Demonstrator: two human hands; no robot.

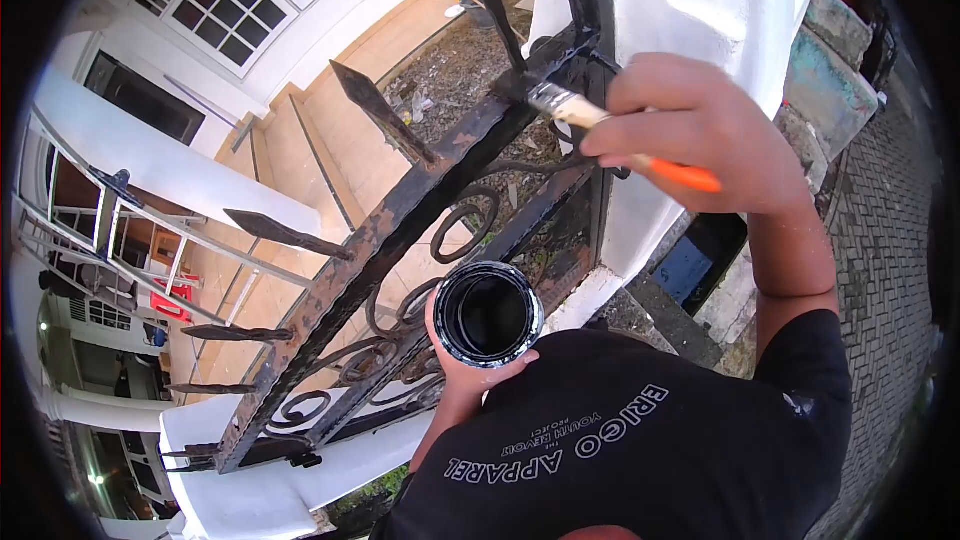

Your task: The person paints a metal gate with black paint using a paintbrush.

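My right hand [695,130] is closed around a paintbrush [575,110] with a pale handle and an orange end. Its dark bristles touch the top rail of a metal fence [390,220], close to the white post. Fresh-looking black paint covers the rail near the brush, while brown rusty patches show farther down. My left hand [460,370] grips an open paint can [538,315] in front of my chest. Black paint shows inside it, and its rim is smeared. Pointed spikes [375,105] stand along the rail, with scrollwork [465,225] below.
A white post [680,0] stands at the fence's upper end. Beyond the fence are tiled steps [310,165], a metal ladder [110,210] and a red stool [173,298]. Brick paving [880,230] runs along the right, beside a dark drain opening [700,255].
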